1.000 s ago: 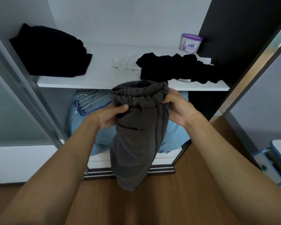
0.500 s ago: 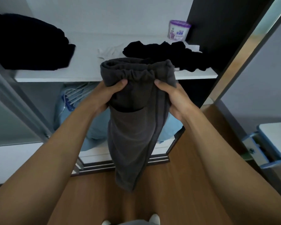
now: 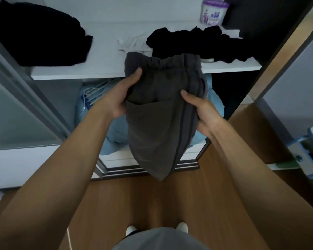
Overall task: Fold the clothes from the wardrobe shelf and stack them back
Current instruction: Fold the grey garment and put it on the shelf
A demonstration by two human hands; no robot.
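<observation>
Dark grey shorts (image 3: 159,123) with an elastic waistband hang folded lengthwise in front of the wardrobe shelf (image 3: 105,73). My left hand (image 3: 119,98) grips their left edge just below the waistband, thumb on the front. My right hand (image 3: 201,112) grips the right edge lower down, beside the side stripe. On the shelf lie a folded black garment (image 3: 40,37) at the left, a crumpled black garment (image 3: 206,44) at the right and a white cloth (image 3: 132,44) between them.
A purple-lidded tub (image 3: 213,13) stands at the shelf's back right. Below the shelf sit light blue fabric (image 3: 116,134) and hangers (image 3: 96,91). A sliding door frame (image 3: 34,98) is at the left, a dark panel (image 3: 271,20) at the right. Wooden floor lies underfoot.
The view has tilted down and closer to the shelf. My right hand has slid lower along the shorts' right edge. The shorts still hang between both hands.
</observation>
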